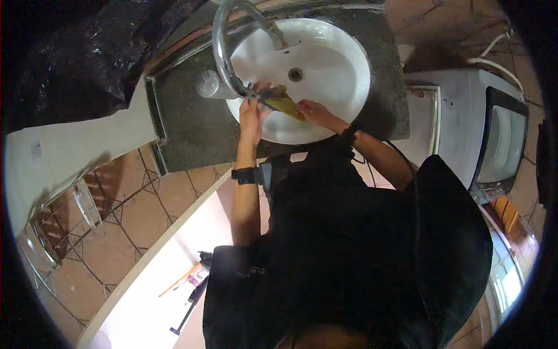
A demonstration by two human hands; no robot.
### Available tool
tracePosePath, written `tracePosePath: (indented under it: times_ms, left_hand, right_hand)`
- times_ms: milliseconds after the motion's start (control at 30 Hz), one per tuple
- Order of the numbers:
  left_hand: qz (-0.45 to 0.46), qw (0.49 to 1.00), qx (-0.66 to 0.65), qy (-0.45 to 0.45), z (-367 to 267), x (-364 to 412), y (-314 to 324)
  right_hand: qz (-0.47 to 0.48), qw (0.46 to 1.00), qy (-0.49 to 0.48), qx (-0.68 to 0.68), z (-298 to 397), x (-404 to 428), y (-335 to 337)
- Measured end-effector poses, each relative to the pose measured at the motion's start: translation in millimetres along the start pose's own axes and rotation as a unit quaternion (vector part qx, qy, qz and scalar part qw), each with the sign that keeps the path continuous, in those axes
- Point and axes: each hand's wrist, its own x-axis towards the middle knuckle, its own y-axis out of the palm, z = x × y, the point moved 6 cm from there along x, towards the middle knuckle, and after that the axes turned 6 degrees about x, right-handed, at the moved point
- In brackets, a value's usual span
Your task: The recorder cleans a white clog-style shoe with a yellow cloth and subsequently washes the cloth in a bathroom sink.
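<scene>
Over the near left part of a white oval washbasin (335, 65), I hold a limp yellow-green piece, probably a cloth (283, 104), with a darker end. My right hand (316, 114) pinches its right edge. My left hand (253, 118) is at the dark end, its fingers partly hidden behind the curved chrome faucet (221, 48). One end of the faucet pipe comes down right at my left hand. Whether water is running cannot be made out. The basin's drain (295, 74) lies uncovered beyond the cloth.
A clear plastic cup (209, 83) stands on the dark stone counter (187, 131), left of the basin. To the right is a washing machine (462, 122). Black plastic sheeting (83, 65) covers something at upper left. Behind my left arm, a white surface (144, 301) holds small items.
</scene>
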Motion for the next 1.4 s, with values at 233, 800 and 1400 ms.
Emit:
tracePosePath:
  times_ms: [233,800,1400]
  left_hand:
    - [0.067,0.994,0.092,-0.009,-7.5,-23.6,37.2]
    - [0.12,0.976,0.132,-0.129,91.4,-36.6,-39.4]
    - [-0.052,0.959,-0.274,-0.052,100.2,33.9,-23.5]
  right_hand:
    - [-0.016,0.996,-0.09,0.004,80.9,28.6,19.3]
    - [0.016,0.98,-0.165,0.106,124.2,20.0,-2.0]
    - [-0.094,0.983,0.014,0.155,228.5,-12.6,-44.3]
